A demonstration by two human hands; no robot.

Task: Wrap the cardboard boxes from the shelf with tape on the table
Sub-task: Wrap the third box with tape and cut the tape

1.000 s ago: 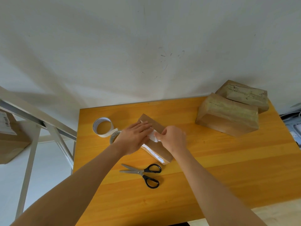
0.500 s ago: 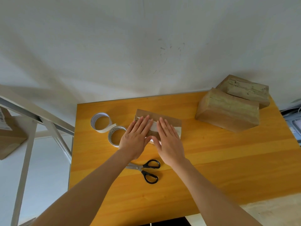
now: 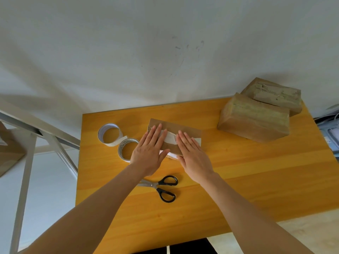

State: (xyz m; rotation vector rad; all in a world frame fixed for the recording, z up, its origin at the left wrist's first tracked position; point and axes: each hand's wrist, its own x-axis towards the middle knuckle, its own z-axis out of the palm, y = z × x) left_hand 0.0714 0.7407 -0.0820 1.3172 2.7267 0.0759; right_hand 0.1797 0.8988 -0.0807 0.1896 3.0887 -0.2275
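Observation:
A small flat cardboard box (image 3: 190, 132) lies on the orange table (image 3: 256, 171) near its far middle. A strip of pale tape (image 3: 171, 138) runs across its top. My left hand (image 3: 149, 149) lies flat, fingers spread, on the box's left part. My right hand (image 3: 192, 153) lies flat on its right part, beside the left one. Both palms press down on the tape and hold nothing. Two tape rolls (image 3: 109, 133) (image 3: 127, 147) sit just left of the box. Black-handled scissors (image 3: 163, 186) lie nearer me, partly under my left forearm.
Two larger taped cardboard boxes (image 3: 253, 121) (image 3: 277, 96) stand at the table's far right corner against the white wall. A white metal shelf frame (image 3: 27, 143) with a cardboard box (image 3: 9, 154) is at the left. Cables and a grey device (image 3: 332, 132) lie off the right edge.
The box has been turned square to the table edge. Both hands went from pinching the tape to lying flat on it, and have since slid slightly apart.

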